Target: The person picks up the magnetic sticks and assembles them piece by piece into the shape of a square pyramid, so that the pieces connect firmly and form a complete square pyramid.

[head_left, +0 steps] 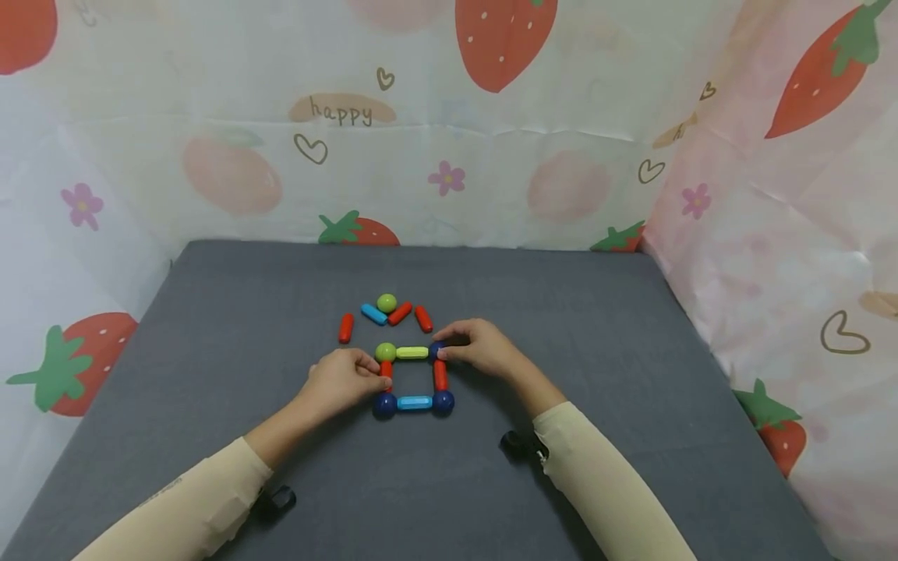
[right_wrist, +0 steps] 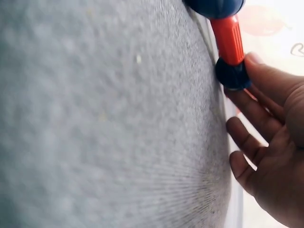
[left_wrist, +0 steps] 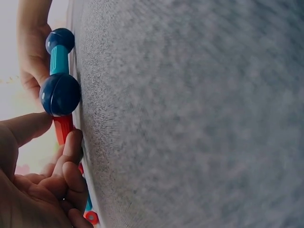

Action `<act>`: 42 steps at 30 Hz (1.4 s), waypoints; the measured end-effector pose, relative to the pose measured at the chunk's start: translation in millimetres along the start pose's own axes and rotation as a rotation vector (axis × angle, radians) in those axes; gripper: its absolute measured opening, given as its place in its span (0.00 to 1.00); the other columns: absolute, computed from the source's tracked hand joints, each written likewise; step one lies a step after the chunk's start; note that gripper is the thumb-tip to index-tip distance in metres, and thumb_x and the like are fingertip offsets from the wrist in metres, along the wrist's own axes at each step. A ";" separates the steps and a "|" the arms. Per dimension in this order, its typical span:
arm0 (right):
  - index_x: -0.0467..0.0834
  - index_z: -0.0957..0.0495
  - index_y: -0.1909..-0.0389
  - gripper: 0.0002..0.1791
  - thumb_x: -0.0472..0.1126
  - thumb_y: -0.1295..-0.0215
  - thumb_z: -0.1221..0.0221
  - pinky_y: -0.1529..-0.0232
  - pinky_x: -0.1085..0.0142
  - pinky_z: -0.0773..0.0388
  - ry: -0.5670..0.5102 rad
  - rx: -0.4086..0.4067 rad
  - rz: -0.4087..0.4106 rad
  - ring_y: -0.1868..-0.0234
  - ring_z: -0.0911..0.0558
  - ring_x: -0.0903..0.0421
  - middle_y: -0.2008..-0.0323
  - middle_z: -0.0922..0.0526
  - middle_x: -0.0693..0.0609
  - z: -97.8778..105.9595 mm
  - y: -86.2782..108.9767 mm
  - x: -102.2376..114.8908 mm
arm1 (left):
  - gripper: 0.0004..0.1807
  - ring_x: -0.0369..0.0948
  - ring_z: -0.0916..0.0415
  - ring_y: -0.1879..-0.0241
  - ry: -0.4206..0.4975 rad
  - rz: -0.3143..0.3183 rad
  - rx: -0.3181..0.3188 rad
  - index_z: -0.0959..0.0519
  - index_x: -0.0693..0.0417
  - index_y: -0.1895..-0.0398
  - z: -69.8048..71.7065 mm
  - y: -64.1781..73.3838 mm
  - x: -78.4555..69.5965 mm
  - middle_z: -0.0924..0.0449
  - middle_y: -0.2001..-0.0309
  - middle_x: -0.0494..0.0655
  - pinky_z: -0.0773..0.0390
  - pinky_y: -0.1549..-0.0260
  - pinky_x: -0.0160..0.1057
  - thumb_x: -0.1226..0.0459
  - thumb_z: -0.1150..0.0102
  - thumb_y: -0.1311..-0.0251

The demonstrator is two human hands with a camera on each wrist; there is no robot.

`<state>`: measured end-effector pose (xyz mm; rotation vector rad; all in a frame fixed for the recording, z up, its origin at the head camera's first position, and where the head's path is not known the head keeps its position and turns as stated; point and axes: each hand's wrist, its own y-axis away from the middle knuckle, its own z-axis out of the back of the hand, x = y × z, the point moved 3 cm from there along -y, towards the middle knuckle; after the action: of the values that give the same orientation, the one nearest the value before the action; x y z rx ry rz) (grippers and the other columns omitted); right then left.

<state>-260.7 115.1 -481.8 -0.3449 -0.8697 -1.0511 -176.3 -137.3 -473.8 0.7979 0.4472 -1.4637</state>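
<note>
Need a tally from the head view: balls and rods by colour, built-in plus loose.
Red rods: 5
Blue rods: 2
Yellow-green rod: 1
Dark blue balls: 3
Green balls: 2
Total: 13

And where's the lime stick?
In the head view, just below centre, the lime stick lies between a green ball on its left and the dark blue ball the right hand pinches.
</note>
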 end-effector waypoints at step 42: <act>0.53 0.17 0.41 0.17 0.43 0.30 0.35 0.36 0.54 0.26 0.016 -0.001 0.031 0.39 0.21 0.55 0.42 0.17 0.55 -2.6 9.9 1.7 | 0.22 0.43 0.19 0.63 -0.029 -0.073 -0.011 0.19 0.57 0.47 36.8 -16.7 5.4 0.14 0.57 0.46 0.38 0.43 0.59 0.51 0.33 0.35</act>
<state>-250.6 117.2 -480.7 -0.3491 -0.8471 -1.0246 -199.4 -165.9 -456.1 0.7573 0.4667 -1.5376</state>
